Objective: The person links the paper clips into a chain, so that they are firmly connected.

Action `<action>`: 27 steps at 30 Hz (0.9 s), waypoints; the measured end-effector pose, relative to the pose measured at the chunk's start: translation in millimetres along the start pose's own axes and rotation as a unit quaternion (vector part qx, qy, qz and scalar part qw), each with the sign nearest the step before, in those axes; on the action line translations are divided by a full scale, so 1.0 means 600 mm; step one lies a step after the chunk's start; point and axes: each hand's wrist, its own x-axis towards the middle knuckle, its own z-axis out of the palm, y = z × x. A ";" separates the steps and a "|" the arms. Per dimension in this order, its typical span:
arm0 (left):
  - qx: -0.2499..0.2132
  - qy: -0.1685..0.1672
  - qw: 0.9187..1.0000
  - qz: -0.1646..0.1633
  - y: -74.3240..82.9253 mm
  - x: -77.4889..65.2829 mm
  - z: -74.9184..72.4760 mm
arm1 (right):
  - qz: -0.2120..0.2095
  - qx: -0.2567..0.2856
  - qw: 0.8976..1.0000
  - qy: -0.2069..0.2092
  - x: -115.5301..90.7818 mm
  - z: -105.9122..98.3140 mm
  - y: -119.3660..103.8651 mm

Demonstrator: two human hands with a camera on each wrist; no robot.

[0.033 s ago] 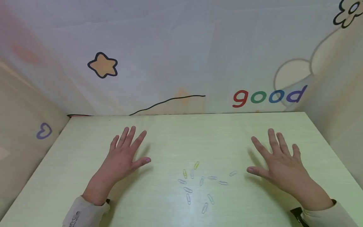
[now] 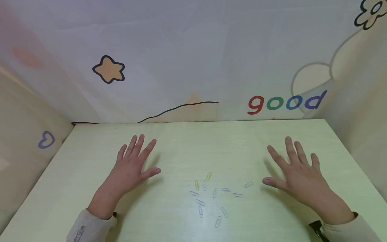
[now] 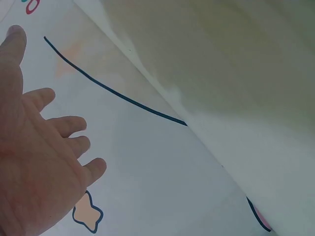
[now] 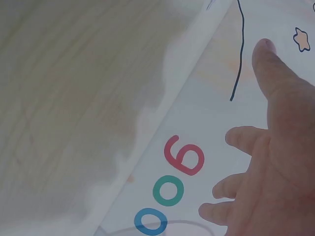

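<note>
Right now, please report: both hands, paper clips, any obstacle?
Left hand spread, empty. Right hand spread, empty. Paper clips scattered between them on table. No obstacle visible.

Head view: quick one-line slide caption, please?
Left hand and right hand, both spread open, flank scattered yellow and pale paper clips on a light tabletop.

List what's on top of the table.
Two yellow paper clips and ten pale paper clips, between the left hand and right hand. Parts of the table behind both hands are hidden.
</note>
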 end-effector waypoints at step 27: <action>-0.124 -0.111 0.982 0.084 0.139 0.051 -0.001 | -0.128 0.066 0.988 -0.054 0.011 0.015 -0.072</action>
